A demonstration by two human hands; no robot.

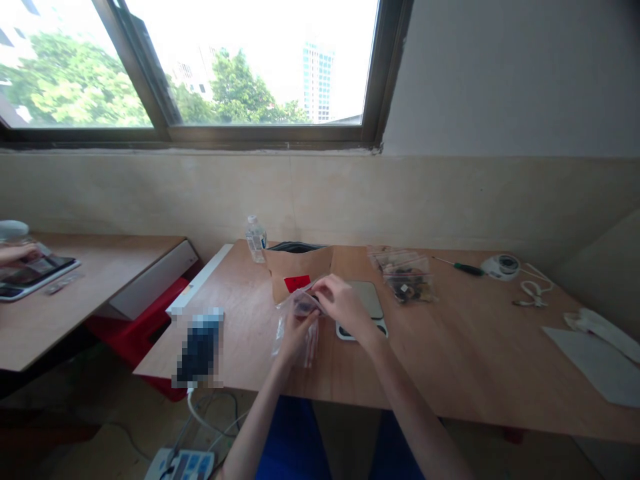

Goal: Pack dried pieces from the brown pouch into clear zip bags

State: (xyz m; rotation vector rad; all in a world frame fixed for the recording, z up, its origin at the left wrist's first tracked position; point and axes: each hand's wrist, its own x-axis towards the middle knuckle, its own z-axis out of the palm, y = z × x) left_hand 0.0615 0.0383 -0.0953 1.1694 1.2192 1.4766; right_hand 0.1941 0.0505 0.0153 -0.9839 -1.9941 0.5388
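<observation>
Both hands meet over the table in front of a brown paper bag with a red label. My left hand is closed on a clear plastic zip bag and holds it up. At the bag's mouth, the fingers of my right hand are pinched together on its edge; whether a small part is also between them is too small to tell. More clear plastic bags lie beneath my left hand. A kitchen scale stands just behind and right of my right hand, partly covered by it.
Filled zip bags lie right of the scale. Farther right are a green screwdriver, a white dome camera with cable and a white sheet. A water bottle stands at the back; a blurred phone lies left. Another person's hand is at the neighbouring table.
</observation>
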